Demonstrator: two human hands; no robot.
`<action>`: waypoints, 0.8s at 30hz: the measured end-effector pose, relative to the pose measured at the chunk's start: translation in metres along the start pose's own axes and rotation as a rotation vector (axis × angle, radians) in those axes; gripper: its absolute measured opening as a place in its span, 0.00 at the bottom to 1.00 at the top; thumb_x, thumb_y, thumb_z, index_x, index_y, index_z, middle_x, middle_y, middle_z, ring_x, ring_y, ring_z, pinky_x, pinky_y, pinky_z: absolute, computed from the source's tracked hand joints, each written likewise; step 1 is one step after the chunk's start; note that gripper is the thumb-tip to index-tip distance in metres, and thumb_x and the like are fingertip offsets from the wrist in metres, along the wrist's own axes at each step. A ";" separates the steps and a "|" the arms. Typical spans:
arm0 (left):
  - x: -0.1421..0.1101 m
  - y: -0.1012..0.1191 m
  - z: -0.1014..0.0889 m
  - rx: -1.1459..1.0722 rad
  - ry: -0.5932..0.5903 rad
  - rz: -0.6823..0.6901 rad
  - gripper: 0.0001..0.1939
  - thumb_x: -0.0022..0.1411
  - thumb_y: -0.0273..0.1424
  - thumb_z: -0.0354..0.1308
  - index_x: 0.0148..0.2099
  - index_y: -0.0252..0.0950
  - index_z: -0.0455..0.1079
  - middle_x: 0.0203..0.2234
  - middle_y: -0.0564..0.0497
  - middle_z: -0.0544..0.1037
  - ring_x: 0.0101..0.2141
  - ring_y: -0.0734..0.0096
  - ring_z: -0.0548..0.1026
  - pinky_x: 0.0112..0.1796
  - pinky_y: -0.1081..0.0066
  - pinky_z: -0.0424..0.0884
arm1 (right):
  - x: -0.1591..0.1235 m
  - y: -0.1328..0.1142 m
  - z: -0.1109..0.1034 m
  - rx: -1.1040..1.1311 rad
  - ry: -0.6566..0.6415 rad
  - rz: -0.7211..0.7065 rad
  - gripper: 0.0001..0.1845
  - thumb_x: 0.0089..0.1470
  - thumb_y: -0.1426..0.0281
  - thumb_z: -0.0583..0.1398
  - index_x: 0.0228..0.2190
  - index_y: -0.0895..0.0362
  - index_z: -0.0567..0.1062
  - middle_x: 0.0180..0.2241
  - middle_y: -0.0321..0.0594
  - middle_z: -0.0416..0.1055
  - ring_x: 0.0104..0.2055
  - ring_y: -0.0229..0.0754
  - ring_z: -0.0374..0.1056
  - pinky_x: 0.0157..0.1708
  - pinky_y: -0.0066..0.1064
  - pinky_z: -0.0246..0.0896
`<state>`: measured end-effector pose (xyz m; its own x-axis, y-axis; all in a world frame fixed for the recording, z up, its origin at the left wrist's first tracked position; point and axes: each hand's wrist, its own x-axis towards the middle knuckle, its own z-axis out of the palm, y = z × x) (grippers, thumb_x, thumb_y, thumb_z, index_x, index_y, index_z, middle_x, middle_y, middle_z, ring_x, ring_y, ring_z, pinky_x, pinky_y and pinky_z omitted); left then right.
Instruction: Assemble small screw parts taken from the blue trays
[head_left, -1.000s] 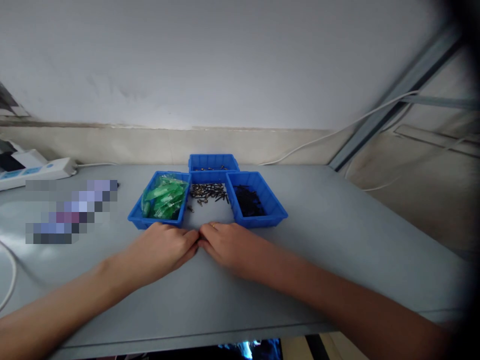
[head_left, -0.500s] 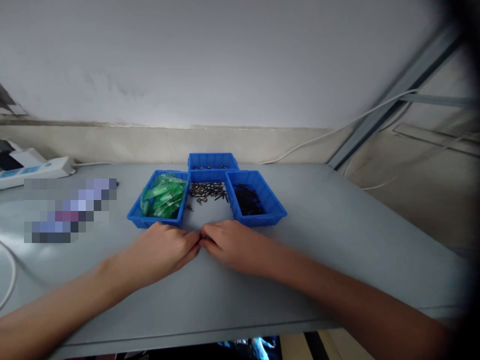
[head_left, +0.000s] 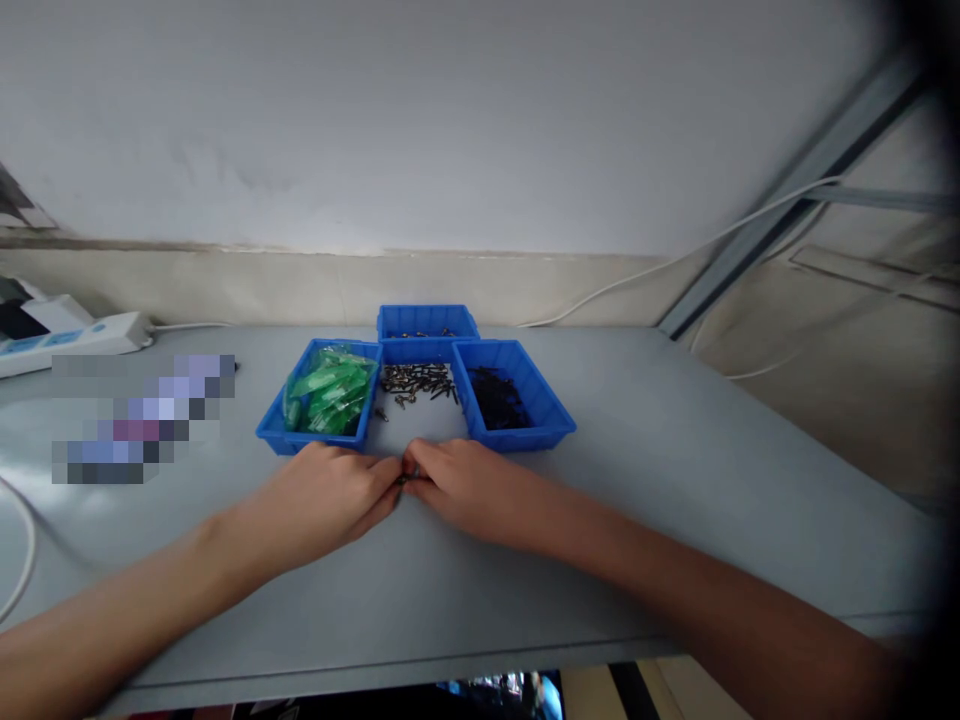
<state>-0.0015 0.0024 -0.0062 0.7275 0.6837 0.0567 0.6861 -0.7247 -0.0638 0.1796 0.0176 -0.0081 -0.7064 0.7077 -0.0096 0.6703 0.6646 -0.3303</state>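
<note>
1. Loose parts [head_left: 416,380] walled in by left bin [head_left: 307,443], right bin [head_left: 525,440], rear bin [head_left: 424,322].
2. Front gap open; left hand [head_left: 341,490], right hand [head_left: 465,490] sit just before it.
3. Free tabletop [head_left: 675,440] right of right bin.

A worker's left hand [head_left: 337,495] and right hand [head_left: 461,490] are bare, as are the left forearm [head_left: 142,590] and right forearm [head_left: 660,560]. Both forearms look smooth and slender, narrowing toward the wrists. Rounded knuckles [head_left: 341,453] ridge the left; nails are too small to distinguish.
</note>
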 end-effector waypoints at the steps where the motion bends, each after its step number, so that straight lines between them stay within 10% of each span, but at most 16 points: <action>1: 0.000 0.000 0.000 0.011 0.018 -0.003 0.12 0.64 0.32 0.43 0.34 0.35 0.66 0.22 0.54 0.73 0.22 0.70 0.73 0.21 0.72 0.57 | 0.000 0.001 0.000 0.001 -0.003 -0.009 0.08 0.58 0.69 0.50 0.31 0.59 0.65 0.25 0.38 0.69 0.25 0.37 0.64 0.21 0.28 0.45; 24: 0.000 0.000 0.000 -0.008 0.078 -0.011 0.11 0.63 0.31 0.43 0.32 0.35 0.64 0.20 0.54 0.72 0.21 0.71 0.71 0.21 0.73 0.56 | 0.000 0.002 0.002 -0.043 0.040 -0.152 0.14 0.60 0.70 0.46 0.29 0.60 0.68 0.28 0.40 0.70 0.29 0.37 0.65 0.27 0.29 0.51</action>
<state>-0.0020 0.0026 -0.0066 0.7176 0.6833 0.1347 0.6939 -0.7180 -0.0546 0.1806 0.0180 -0.0110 -0.7912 0.6069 0.0756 0.5663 0.7736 -0.2843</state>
